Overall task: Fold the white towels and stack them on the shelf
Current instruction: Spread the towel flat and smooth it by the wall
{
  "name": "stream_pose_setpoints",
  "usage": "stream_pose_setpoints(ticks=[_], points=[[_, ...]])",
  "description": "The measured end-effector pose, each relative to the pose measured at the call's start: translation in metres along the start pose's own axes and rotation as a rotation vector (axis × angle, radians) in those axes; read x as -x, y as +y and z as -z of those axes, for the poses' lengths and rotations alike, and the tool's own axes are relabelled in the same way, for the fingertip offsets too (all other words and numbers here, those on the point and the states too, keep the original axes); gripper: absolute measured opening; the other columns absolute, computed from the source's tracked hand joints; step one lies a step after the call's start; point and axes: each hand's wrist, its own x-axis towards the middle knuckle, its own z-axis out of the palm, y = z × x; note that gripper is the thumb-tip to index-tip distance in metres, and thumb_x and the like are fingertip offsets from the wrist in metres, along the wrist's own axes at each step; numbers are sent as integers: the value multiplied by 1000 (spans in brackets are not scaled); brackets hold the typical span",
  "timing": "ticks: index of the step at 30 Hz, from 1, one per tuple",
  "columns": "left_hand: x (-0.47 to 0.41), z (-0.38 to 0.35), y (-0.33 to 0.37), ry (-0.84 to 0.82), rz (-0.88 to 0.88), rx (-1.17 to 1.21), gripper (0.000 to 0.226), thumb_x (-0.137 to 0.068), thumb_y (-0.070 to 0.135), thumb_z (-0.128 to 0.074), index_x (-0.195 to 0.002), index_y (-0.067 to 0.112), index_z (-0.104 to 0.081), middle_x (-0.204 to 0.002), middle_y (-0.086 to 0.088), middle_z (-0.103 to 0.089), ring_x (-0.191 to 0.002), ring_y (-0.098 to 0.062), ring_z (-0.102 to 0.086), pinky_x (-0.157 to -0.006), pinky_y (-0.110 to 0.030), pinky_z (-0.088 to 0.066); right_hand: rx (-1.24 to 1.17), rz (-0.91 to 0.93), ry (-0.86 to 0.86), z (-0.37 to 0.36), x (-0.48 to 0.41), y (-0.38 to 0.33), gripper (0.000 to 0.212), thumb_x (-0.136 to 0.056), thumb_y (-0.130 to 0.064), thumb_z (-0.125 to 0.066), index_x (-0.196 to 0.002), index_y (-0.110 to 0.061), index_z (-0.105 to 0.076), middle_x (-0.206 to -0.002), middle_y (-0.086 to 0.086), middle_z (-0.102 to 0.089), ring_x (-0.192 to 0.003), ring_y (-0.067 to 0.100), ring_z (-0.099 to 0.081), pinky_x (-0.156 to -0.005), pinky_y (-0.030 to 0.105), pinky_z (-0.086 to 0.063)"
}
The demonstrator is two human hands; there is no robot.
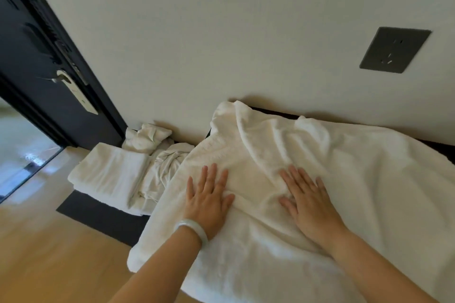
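**Smoothing before the fold**

Flat, fingers straight, gripping nothing, the left hand (pixel 209 194) and right hand (pixel 305 202) press the spread white towel (pixel 344 179) on the dark worktop (pixel 98 214). A folded towel (pixel 108 174) lies at 9 o'clock. The next move probably means pinching an edge.

White towel (pixel 307 155), pale jade-green bangle (pixel 190 230), dark grey socket plate (pixel 394 49), black door (pixel 32 61).
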Motion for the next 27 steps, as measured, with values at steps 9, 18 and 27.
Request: stream_pose_setpoints(ticks=[9, 18, 27], points=[[25, -5, -6, -4, -58, 20, 60, -97, 51, -26, -147, 22, -44, -154, -3, -38, -141, -27, -35, -108, -48, -20, 2, -288, -44, -5, -6, 6, 73, -94, -67, 1, -158, -34, -4, -166, -11, 1, -153, 14, -7, -119, 48, -5], [-123, 53, -34, 98, 170, 183, 61, -98, 53, -42, -143, 13, -32, -140, -5, -43, -132, -23, -38, -109, -32, -31, -338, -238, 164, 52, -98, 5, 38, -103, -22, -49, -139, -13, -49, -141, 4, -47, -128, 24, -45, -100, 33, -39], [-196, 52, -68, 22, 309, 635, 15, -94, 23, -59, -91, 9, -54, -81, -7, -58, -78, -27, -53, -66, -29, -36, -170, -199, -19, 76, -198, 31, 39, -101, -14, -52, -139, -7, -47, -140, 11, -49, -127, 28, -46, -100, 32, -35]])
